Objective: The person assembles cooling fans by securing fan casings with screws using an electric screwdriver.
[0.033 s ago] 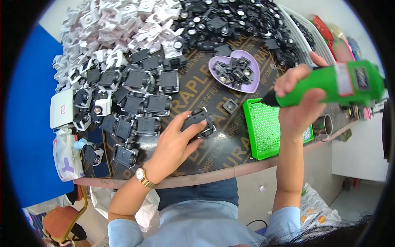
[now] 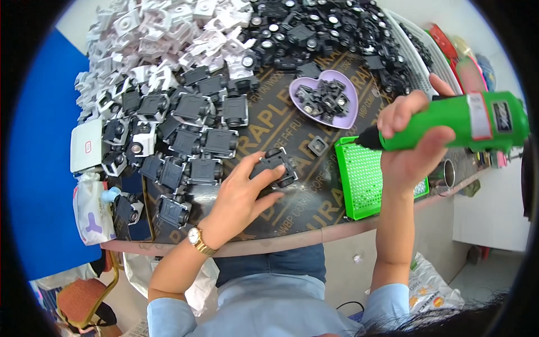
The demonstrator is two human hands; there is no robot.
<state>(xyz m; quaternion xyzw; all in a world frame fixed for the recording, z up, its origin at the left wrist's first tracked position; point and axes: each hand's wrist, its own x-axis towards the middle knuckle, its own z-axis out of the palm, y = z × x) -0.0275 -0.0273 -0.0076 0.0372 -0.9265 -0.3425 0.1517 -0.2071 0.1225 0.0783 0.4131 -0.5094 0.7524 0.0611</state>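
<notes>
My left hand [image 2: 247, 188] is curled over a black plastic assembly [image 2: 275, 167] with wheel-like round ends and a pale edge, steadying it on the dark table. In my right hand [image 2: 415, 123] is a green electric screwdriver [image 2: 466, 122], held nearly level. Its black nose [image 2: 369, 138] is over the far edge of a bright green tray [image 2: 349, 191] with a perforated plate; the forearm hides part of the tray. A small dark square part [image 2: 318, 146] lies between the tray and my left hand. Beyond it, a purple heart-shaped dish [image 2: 349, 115] holds several small black parts.
Rows of black-and-white assemblies [image 2: 191, 106] cover the left. White housings [image 2: 163, 33] are heaped at the back left, black parts [image 2: 320, 28] at the back. A white basket [image 2: 418, 62] stands back right. A metal cup [image 2: 446, 173] is beside the tray, a pale box [image 2: 86, 147] far left.
The screwdriver has dipped slightly at its rear end, and its nose sits a little lower. The whole view has shifted slightly. My left hand keeps its hold on the assembly.
</notes>
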